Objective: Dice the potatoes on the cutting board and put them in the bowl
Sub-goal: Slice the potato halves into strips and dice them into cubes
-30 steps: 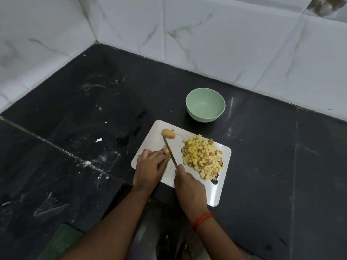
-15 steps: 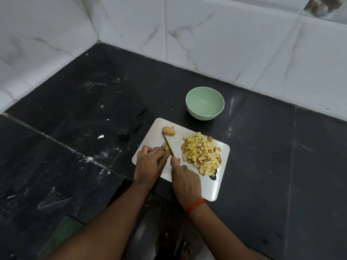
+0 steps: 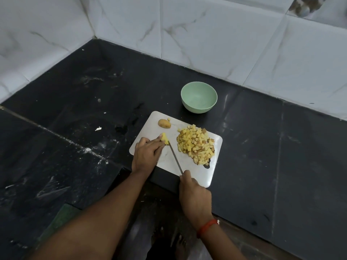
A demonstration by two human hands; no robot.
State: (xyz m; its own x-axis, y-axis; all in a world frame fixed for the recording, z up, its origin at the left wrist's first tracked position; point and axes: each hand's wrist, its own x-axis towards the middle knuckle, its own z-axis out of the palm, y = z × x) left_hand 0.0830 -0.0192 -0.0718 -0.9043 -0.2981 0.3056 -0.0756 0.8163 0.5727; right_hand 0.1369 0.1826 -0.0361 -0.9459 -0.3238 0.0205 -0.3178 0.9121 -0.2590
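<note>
a yellow potato piece [image 3: 165, 140] is pinched against the steel cutting board [image 3: 201, 172] by the fingertips of the left hand [image 3: 145, 154], while a knife [image 3: 175, 158] is gripped by its handle in the right hand [image 3: 195, 196], the blade tip laid at the piece. diced potato [image 3: 196, 146] is heaped on the board's right half. the green bowl [image 3: 199, 99] is set on the black counter [image 3: 253, 147] just beyond the board.
</note>
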